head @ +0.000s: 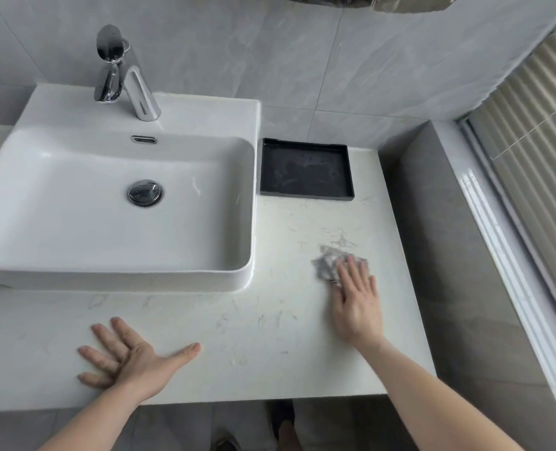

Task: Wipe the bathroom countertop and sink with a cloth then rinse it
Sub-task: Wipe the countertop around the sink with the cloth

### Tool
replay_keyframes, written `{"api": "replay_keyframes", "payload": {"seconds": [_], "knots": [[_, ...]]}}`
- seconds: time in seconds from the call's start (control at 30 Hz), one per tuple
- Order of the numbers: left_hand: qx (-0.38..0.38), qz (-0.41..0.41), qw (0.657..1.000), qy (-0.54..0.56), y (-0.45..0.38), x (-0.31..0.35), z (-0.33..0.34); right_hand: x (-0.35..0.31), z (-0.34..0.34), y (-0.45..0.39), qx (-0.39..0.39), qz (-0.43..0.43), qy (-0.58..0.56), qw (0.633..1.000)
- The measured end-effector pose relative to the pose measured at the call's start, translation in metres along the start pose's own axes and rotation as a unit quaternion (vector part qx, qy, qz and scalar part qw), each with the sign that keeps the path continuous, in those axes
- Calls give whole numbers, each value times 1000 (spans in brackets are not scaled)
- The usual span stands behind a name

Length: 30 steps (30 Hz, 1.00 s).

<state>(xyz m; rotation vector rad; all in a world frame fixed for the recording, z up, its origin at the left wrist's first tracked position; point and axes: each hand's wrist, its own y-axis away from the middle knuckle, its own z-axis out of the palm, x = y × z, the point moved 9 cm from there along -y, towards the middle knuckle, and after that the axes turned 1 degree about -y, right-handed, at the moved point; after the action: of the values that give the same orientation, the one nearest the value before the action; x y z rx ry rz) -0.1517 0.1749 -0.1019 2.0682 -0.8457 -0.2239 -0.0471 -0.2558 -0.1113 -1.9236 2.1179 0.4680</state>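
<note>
Two bare hands lie on the pale marbled surface (237, 320); the right hand (356, 304) presses flat, fingers straight and close together, onto a crumpled grey cloth (327, 263) near the surface's right edge, about midway between back and front; the cloth sits under and just beyond the fingertips, bunched out toward the back and left of them, so the grip is an open palm bearing down, not a pinch; the left hand (130, 356) rests near the front edge, fingers spread apart and straight, thumb pointing right, holding nothing; a white basin sink (42, 118) occupies the left of the surface, its chrome tap (123, 73) at the back rim; a black tray (306, 169) sits at the back edge, just beside the sink's right wall, well apart from the cloth.
</note>
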Motion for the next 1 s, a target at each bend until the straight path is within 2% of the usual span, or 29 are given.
{"api": "replay_keyframes", "payload": {"seconds": [0.13, 0.23, 0.33, 0.47, 0.57, 0.67, 0.77, 0.83, 1.0], "knots": [[-2, -1, 1000, 5, 1, -1, 0, 91, -49, 11, 27, 144, -33, 989], [-3, 3, 1000, 12, 3, 0, -1, 89, -74, 17, 80, 202, -63, 974], [-9, -3, 1000, 8, 3, -1, -1, 37, -62, 11, 103, 131, -129, 978], [-13, -5, 1000, 4, 1, -2, 1, -52, -7, 11, 43, 13, -175, 984], [-14, -4, 1000, 0, -1, -3, 2, -127, 32, 21, -31, -76, -131, 988], [-13, -4, 1000, -3, -2, -3, 3, -154, 60, 32, -67, -115, -49, 990], [-13, -1, 1000, -4, -2, -2, 3, -138, 62, 34, -59, -132, 3, 989], [-15, 0, 1000, -4, -1, -2, 2, -106, 53, 28, -50, -110, 14, 993], [-17, 1, 1000, 3, -1, -2, 1, 36, -9, 27, 10, 68, -3, 998]]}}
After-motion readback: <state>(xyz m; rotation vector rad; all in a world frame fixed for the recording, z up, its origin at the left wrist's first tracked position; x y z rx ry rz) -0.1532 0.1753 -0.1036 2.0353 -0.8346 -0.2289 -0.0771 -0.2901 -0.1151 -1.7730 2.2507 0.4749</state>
